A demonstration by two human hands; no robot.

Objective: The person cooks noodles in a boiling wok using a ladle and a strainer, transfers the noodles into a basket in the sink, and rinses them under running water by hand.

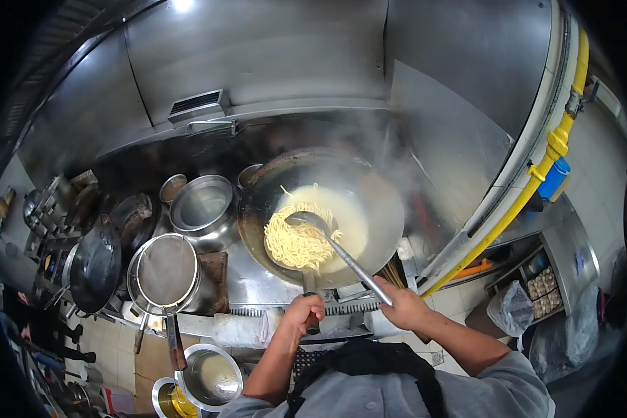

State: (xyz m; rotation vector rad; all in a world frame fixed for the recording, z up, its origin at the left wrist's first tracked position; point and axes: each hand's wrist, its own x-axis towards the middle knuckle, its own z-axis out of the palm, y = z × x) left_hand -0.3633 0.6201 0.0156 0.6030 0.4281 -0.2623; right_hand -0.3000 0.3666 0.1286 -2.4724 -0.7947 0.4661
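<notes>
Both fists are closed: the left hand (304, 311) on a handle (309, 281) reaching toward the noodles (290, 245) — the wok's or a strainer's, I can't tell — and the right hand (404, 305) round a slanted ladle (348, 260), probably gripped far back to avoid steam. Biggest is the wok (389, 209), pale liquid (353, 226) inside, noodles heaped toward its near left. Beside it a mesh strainer (166, 268) sits over a tall pot (206, 287), perhaps for draining; then a smaller pot (214, 238) holding greyish liquid, and a basin (193, 373) with something cloudy.
</notes>
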